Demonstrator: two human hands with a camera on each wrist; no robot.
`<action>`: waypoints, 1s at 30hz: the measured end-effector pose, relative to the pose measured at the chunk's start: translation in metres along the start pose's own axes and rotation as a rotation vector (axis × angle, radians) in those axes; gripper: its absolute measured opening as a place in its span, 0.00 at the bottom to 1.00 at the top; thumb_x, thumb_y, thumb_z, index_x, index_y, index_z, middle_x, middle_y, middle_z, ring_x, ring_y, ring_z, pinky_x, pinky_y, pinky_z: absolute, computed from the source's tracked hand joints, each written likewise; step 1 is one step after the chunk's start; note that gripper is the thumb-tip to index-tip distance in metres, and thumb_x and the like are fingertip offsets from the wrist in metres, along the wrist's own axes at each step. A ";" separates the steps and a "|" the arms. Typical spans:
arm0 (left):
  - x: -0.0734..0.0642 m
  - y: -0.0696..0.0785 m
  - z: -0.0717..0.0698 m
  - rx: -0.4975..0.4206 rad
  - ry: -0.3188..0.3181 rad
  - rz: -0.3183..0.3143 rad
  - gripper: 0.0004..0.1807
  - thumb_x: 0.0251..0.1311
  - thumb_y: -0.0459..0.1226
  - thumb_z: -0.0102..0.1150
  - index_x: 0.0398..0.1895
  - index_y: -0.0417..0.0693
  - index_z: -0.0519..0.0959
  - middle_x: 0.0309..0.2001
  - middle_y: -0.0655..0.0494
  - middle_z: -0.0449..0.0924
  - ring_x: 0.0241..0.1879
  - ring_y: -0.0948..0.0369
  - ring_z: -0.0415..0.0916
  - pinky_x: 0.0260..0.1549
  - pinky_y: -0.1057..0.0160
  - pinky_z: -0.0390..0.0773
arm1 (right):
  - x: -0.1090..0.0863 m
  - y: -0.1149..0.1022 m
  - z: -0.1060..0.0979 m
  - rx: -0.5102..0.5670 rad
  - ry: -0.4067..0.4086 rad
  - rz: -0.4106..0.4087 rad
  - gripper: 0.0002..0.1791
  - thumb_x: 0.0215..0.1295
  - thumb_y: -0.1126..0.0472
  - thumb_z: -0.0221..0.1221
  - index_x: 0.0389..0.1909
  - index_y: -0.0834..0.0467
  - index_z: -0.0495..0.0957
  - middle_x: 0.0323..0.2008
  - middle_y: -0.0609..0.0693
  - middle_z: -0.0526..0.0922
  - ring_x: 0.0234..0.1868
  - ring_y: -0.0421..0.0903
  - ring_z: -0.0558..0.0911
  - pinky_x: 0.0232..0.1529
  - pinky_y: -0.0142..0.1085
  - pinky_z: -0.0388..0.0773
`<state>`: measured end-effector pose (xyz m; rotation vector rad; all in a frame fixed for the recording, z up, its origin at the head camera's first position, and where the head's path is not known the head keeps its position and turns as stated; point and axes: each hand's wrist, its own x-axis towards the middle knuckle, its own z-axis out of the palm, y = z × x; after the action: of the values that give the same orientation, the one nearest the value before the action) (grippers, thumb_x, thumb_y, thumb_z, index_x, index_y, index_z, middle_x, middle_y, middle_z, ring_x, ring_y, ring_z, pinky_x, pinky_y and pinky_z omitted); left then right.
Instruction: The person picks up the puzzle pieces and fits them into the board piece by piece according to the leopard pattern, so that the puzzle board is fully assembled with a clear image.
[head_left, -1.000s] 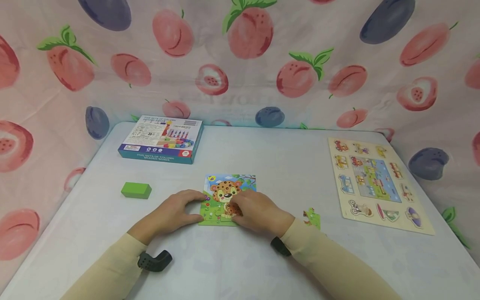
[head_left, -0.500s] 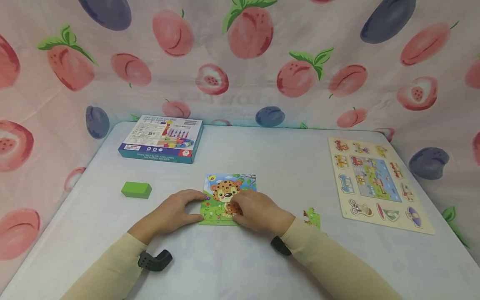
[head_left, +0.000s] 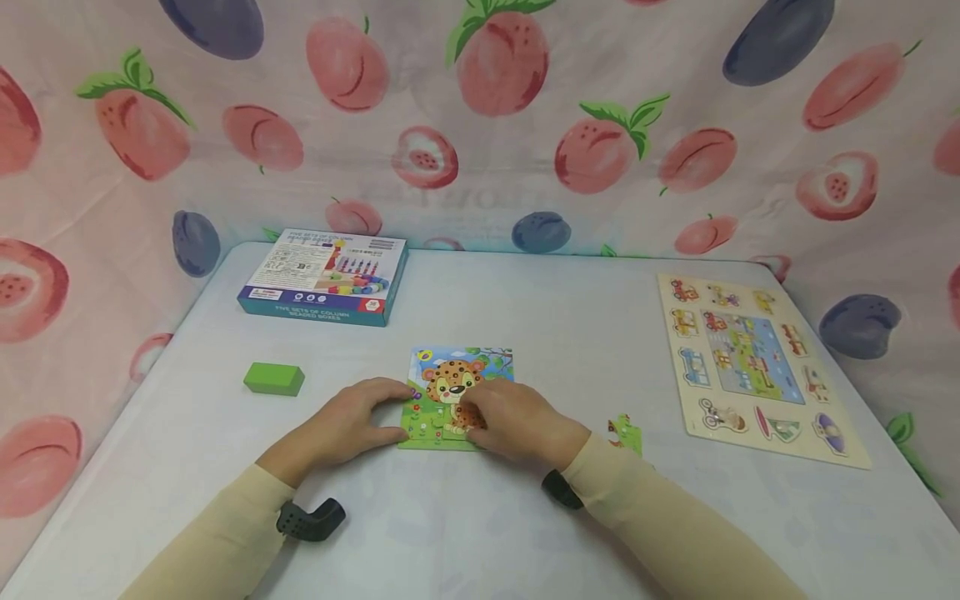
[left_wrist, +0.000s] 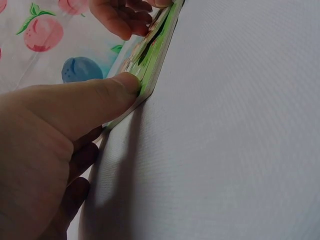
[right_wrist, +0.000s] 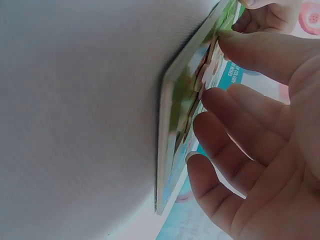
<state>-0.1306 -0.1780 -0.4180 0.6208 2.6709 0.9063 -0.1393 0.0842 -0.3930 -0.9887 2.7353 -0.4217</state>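
A jigsaw puzzle board (head_left: 423, 425) with a cartoon leopard on a green field lies flat on the table in the head view. My left hand (head_left: 352, 421) holds its left side, the thumb on the near left corner; the left wrist view shows this thumb (left_wrist: 112, 97) on the board's rim. Over the board's right half, my right hand (head_left: 517, 421) pinches a puzzle piece at the leopard's body, its fingers hiding most of it. Gaps show between pieces in the right wrist view, where the right thumb (right_wrist: 250, 47) touches the picture. A loose green puzzle piece (head_left: 628, 435) lies beside the right sleeve.
A green block (head_left: 273, 379) lies to the left. Farther back stands a flat box (head_left: 322, 279) of column beads. A wooden vehicle peg puzzle (head_left: 697, 408) lies on the right. Fruit-printed cloth (head_left: 480, 208) hangs behind the white table (head_left: 480, 533).
Both hands stay in nearly the same place on the puzzle board. The whole head view shifts very slightly.
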 end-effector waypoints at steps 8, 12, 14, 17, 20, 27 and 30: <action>0.001 0.000 0.000 0.003 0.007 0.011 0.28 0.59 0.41 0.71 0.63 0.49 0.77 0.64 0.49 0.74 0.68 0.46 0.66 0.66 0.43 0.66 | 0.002 -0.002 0.000 0.029 0.004 0.000 0.07 0.61 0.61 0.65 0.34 0.55 0.75 0.30 0.44 0.73 0.37 0.46 0.73 0.35 0.39 0.73; 0.001 0.000 0.001 0.004 0.007 0.004 0.29 0.59 0.41 0.71 0.64 0.49 0.77 0.65 0.50 0.74 0.68 0.47 0.65 0.67 0.43 0.66 | 0.002 -0.002 0.000 0.032 -0.004 0.004 0.07 0.62 0.61 0.65 0.39 0.56 0.78 0.33 0.44 0.76 0.39 0.46 0.75 0.39 0.40 0.76; 0.001 0.000 0.001 0.000 0.006 -0.003 0.29 0.58 0.41 0.71 0.64 0.49 0.77 0.65 0.50 0.74 0.68 0.47 0.65 0.67 0.44 0.65 | 0.002 -0.002 0.000 0.034 -0.008 0.000 0.09 0.63 0.61 0.65 0.42 0.57 0.79 0.34 0.45 0.77 0.40 0.46 0.76 0.41 0.40 0.77; 0.001 -0.001 0.002 -0.001 0.006 0.002 0.29 0.58 0.40 0.71 0.64 0.49 0.77 0.65 0.50 0.74 0.68 0.47 0.65 0.67 0.43 0.65 | 0.001 -0.001 0.001 0.033 -0.009 -0.003 0.09 0.63 0.61 0.65 0.43 0.57 0.80 0.34 0.44 0.78 0.40 0.46 0.76 0.40 0.40 0.77; 0.001 -0.001 0.002 -0.004 0.004 0.002 0.29 0.58 0.40 0.71 0.64 0.49 0.77 0.65 0.50 0.74 0.68 0.47 0.65 0.67 0.43 0.65 | 0.001 0.000 0.001 0.035 -0.009 -0.004 0.09 0.63 0.61 0.65 0.44 0.56 0.81 0.34 0.44 0.78 0.40 0.45 0.76 0.41 0.40 0.77; 0.001 -0.001 0.002 0.001 0.004 -0.003 0.29 0.58 0.41 0.71 0.64 0.50 0.77 0.65 0.50 0.74 0.68 0.47 0.65 0.67 0.44 0.66 | -0.002 0.001 0.002 0.015 -0.002 -0.026 0.09 0.64 0.63 0.64 0.45 0.56 0.83 0.37 0.45 0.82 0.42 0.46 0.79 0.43 0.40 0.79; 0.000 -0.001 0.001 0.008 0.010 0.002 0.29 0.58 0.40 0.71 0.64 0.49 0.77 0.65 0.49 0.74 0.68 0.46 0.66 0.66 0.43 0.66 | -0.002 0.001 0.003 0.022 0.004 -0.028 0.10 0.64 0.63 0.64 0.46 0.56 0.83 0.37 0.45 0.82 0.41 0.45 0.79 0.44 0.40 0.79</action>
<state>-0.1307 -0.1776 -0.4197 0.6230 2.6839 0.9023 -0.1379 0.0858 -0.3958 -1.0233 2.7168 -0.4583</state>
